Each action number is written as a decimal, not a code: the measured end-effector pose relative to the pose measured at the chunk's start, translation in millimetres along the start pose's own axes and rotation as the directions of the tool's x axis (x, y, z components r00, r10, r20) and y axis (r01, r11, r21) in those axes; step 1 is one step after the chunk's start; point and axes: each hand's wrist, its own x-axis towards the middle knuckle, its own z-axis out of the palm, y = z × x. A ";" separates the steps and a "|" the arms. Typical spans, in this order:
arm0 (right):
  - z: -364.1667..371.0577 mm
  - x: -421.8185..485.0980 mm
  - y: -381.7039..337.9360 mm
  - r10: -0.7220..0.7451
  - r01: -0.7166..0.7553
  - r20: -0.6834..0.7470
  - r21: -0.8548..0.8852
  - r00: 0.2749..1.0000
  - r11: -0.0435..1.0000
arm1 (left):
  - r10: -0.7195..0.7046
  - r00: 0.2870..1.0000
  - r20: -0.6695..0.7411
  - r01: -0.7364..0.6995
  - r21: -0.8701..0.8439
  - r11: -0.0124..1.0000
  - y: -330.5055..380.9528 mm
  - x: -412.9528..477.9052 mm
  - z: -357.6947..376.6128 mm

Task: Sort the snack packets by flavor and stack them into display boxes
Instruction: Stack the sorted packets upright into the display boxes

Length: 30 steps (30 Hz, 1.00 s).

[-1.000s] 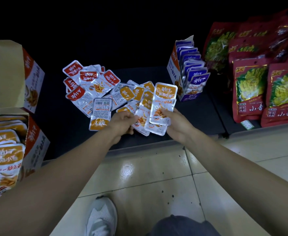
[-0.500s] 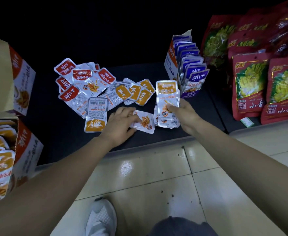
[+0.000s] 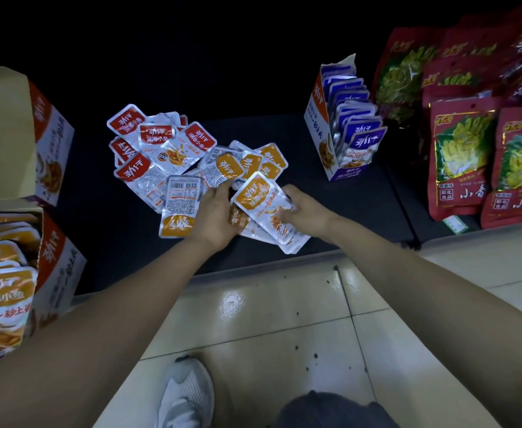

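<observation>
Your two hands meet over the front part of the dark shelf (image 3: 355, 208) and share one small stack of orange packets (image 3: 261, 200). Your right hand (image 3: 307, 211) has its fingers and thumb curled onto the stack's right side, gripping it. Your left hand (image 3: 215, 217) shows its back to the camera and closes on the stack's left edge, where an orange corner peeks out beside the thumb. Its fingertips end right at the nearest loose packets. The stack lies tilted, with the orange header pointing away from you and the silvery lower ends sticking out toward you past your right hand.

Just beyond both hands lie the loose orange packets (image 3: 255, 163), overlapping one another. Against the outer side of your left hand is a face-down packet (image 3: 181, 205), barcode up. Farther out beyond that hand sits the heap of red packets (image 3: 148, 140), piled loosely.

Well off to the left of your left hand stands an open orange display box (image 3: 57, 257) filled with boxed orange packets (image 3: 3, 288). Beyond it is a second box (image 3: 49, 143) with its cardboard flap raised. Beyond your right hand and to its right stands the blue display box (image 3: 317, 128), with blue packets (image 3: 366, 140) upright in a row inside. Farther right of that hand, large red bags (image 3: 460, 156) lean in rows. Below your forearms are pale floor tiles (image 3: 284, 319) and a white shoe (image 3: 185, 393)
</observation>
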 end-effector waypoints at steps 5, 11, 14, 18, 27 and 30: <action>-1.3 -4.4 -2.9 -0.054 0.062 -0.060 0.141 0.997 0.988 | -0.189 0.982 -0.013 0.162 -0.462 0.872 15.7 -4.3 -10.2; -15.0 -2.1 -17.8 -0.546 0.316 -0.260 -0.591 0.796 0.742 | -0.038 0.995 -0.094 -0.007 -0.437 0.899 21.7 -2.6 -18.2; -12.3 -3.8 -18.8 -0.604 0.345 -0.225 -0.648 0.765 0.679 | 0.005 0.989 -0.146 -0.049 -0.299 0.953 19.7 -3.8 -9.5; -6.7 -7.2 -3.8 -0.563 0.368 -0.223 -0.560 0.796 0.742 | 0.122 0.979 -0.163 -0.149 -0.166 0.975 20.3 -5.2 -2.0; -24.8 -15.7 29.3 -0.386 0.323 -0.277 -0.247 0.880 0.914 | 0.151 0.988 -0.034 -0.155 -0.174 0.972 22.5 -6.1 6.7; -21.4 -13.0 24.0 -0.363 0.310 -0.221 -0.239 0.905 0.920 | 0.167 0.986 0.004 -0.165 -0.153 0.974 26.5 -6.0 12.9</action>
